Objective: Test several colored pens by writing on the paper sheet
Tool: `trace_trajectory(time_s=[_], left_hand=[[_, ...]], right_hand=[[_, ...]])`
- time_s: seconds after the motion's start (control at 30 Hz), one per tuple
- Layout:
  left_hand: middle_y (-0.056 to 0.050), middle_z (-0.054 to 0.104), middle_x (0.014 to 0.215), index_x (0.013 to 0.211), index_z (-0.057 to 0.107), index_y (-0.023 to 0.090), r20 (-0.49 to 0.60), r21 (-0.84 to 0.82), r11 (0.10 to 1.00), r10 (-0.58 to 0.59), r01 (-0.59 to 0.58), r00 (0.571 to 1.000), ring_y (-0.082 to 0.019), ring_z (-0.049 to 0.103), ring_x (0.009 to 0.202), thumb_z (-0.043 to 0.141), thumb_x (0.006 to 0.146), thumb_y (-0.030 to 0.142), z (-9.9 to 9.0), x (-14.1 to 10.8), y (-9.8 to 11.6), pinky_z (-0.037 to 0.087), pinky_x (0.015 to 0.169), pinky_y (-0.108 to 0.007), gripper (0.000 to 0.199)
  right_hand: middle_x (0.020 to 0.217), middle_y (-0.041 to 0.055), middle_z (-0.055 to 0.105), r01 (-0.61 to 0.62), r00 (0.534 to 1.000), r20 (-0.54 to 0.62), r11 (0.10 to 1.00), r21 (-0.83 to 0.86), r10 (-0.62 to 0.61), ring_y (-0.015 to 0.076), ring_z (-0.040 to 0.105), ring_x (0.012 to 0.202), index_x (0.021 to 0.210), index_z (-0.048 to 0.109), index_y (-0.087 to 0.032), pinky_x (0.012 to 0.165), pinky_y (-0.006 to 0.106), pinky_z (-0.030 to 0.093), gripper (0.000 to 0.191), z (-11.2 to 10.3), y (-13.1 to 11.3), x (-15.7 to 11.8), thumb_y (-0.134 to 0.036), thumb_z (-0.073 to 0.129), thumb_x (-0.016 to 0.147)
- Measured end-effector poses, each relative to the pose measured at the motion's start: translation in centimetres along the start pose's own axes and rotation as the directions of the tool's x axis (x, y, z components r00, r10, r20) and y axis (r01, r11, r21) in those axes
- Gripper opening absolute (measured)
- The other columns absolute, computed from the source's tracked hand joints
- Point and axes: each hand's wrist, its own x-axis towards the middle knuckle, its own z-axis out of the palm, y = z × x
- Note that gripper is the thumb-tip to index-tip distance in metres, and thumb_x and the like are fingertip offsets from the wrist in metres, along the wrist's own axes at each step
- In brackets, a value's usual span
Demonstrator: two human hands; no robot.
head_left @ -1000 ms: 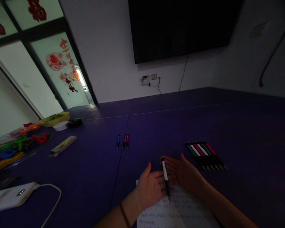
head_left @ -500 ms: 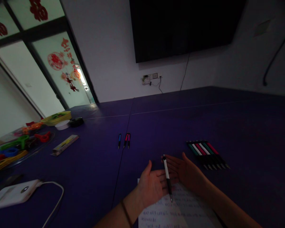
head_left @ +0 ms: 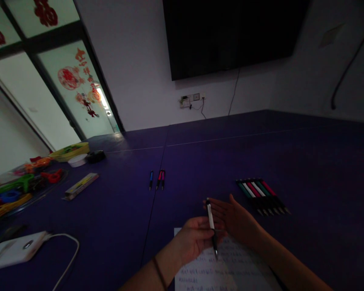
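A white and black pen (head_left: 211,220) points tip-down over a sheet of handwritten paper (head_left: 206,275). My left hand (head_left: 194,239) has its thumb and fingers closed on the pen's dark lower part. My right hand (head_left: 233,216) is beside it, fingers stretched out behind the upper part of the pen, thumb raised and apart. To the right of my right hand lies a row of several pens (head_left: 262,196) with green, white and pink barrels. Farther off on the left are a blue pen (head_left: 151,180) and two pinkish pens (head_left: 160,179).
On the purple table (head_left: 118,226), a white device (head_left: 16,250) with a cable sits at the left. Behind it are a narrow box (head_left: 81,186), colourful plastic pieces (head_left: 12,192), a yellow basket (head_left: 56,155) and a black roll (head_left: 96,157). A dark screen (head_left: 230,36) hangs on the wall.
My left thumb has come down and the left fingers have closed on the pen, where the hand was open beneath it before. My right hand keeps its spread shape. The view has shifted slightly.
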Motion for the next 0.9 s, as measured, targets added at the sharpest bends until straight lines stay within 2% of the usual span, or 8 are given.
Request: trace_trajectory(time_s=[0.1,0.27,0.37,0.5,0.63,0.8,0.9], left_hand=[[-0.011,0.061,0.085,0.089,0.058,0.006,-0.011,0.006,1.000,0.006,-0.006,1.000,-0.017,0.060,0.079,0.061,0.062,0.004,-0.15,0.06,-0.18,0.044,0.075,-0.028,0.028],[-0.013,0.061,0.092,0.095,0.052,0.010,-0.016,-0.010,0.999,0.035,-0.035,0.999,-0.022,0.061,0.082,0.057,0.062,0.001,-0.11,0.04,-0.09,0.045,0.074,-0.034,0.035],[-0.013,0.061,0.093,0.097,0.049,0.010,-0.014,-0.030,0.998,0.057,-0.057,0.998,-0.023,0.060,0.084,0.055,0.063,0.000,0.05,-0.03,0.05,0.045,0.076,-0.036,0.036],[-0.014,0.061,0.091,0.095,0.050,0.009,-0.015,-0.050,0.996,0.070,-0.071,0.997,-0.022,0.060,0.083,0.054,0.065,0.001,0.25,-0.17,0.10,0.045,0.077,-0.037,0.032],[-0.013,0.059,0.096,0.095,0.051,0.009,-0.009,-0.075,0.995,0.068,-0.068,0.998,-0.024,0.059,0.085,0.054,0.064,0.000,0.19,-0.24,0.07,0.045,0.077,-0.038,0.032],[-0.011,0.057,0.100,0.093,0.056,0.008,0.002,-0.083,0.994,0.066,-0.066,0.998,-0.022,0.058,0.087,0.054,0.064,-0.001,-0.16,-0.11,0.14,0.045,0.079,-0.036,0.031],[-0.013,0.057,0.100,0.095,0.057,0.007,0.007,-0.061,0.996,0.067,-0.066,0.998,-0.022,0.058,0.089,0.055,0.064,-0.001,-0.19,-0.02,0.24,0.044,0.079,-0.034,0.032]], right_hand=[[0.102,0.0112,0.061,-0.011,1.000,0.013,1.000,0.010,0.010,0.0171,0.056,0.093,0.096,0.061,-0.012,0.079,0.029,0.043,0.049,-0.02,0.00,0.05,-0.045,0.026,0.085],[0.102,0.0116,0.060,0.000,0.999,0.036,1.000,-0.018,0.001,0.0175,0.055,0.095,0.094,0.061,-0.012,0.085,0.031,0.040,0.048,-0.18,0.19,0.10,-0.044,0.027,0.086],[0.099,0.0097,0.062,0.012,1.000,0.030,0.997,-0.071,-0.010,0.0158,0.057,0.090,0.093,0.062,-0.013,0.083,0.029,0.041,0.037,-0.32,0.44,0.05,-0.037,0.035,0.085],[0.097,0.0068,0.063,0.091,0.995,0.044,0.983,-0.156,-0.086,0.0135,0.058,0.086,0.095,0.062,-0.017,0.077,0.025,0.043,0.020,-0.46,0.77,-0.14,-0.021,0.051,0.078],[0.096,0.0069,0.063,0.115,0.991,0.083,0.977,-0.181,-0.101,0.0133,0.058,0.081,0.096,0.062,-0.017,0.069,0.024,0.045,0.022,-0.54,0.81,-0.26,-0.018,0.055,0.075],[0.100,0.0085,0.061,0.130,0.989,0.089,0.972,-0.198,-0.114,0.0149,0.057,0.086,0.098,0.061,-0.016,0.076,0.027,0.043,0.024,-0.66,0.72,-0.19,-0.021,0.055,0.075],[0.101,0.0085,0.061,0.130,0.989,0.093,0.971,-0.199,-0.113,0.0150,0.057,0.086,0.099,0.060,-0.016,0.074,0.026,0.043,0.025,-0.64,0.74,-0.16,-0.021,0.054,0.075]])
